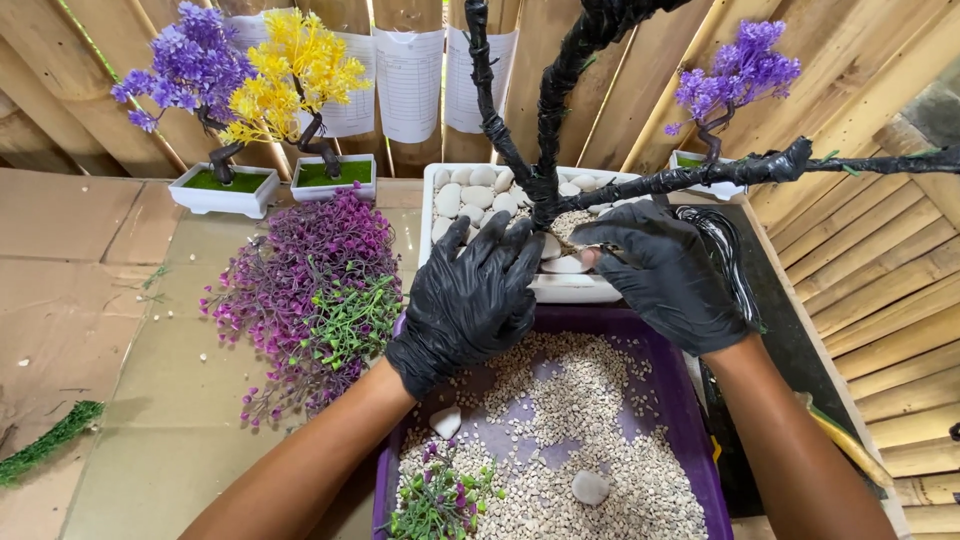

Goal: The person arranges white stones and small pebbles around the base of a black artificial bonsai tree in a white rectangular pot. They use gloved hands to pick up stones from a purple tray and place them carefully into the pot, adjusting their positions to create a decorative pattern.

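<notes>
Cardboard floor (170, 420), two gloved hands (468, 300), three finished trees (190, 70)

This is a small craft workshop where artificial bonsai trees are made, set up in a shed with bamboo-slat walls (880, 250). Flattened cardboard (90, 290) covers the work surface. Finished miniature trees with purple (190, 60) and yellow (295, 65) plastic blossoms stand in white rectangular pots along the back. Loose purple and green plastic foliage (310, 290) lies in a heap, a purple tray (690, 400) holds gravel, and ruled paper sheets (408, 80) hang on the wall.
</notes>
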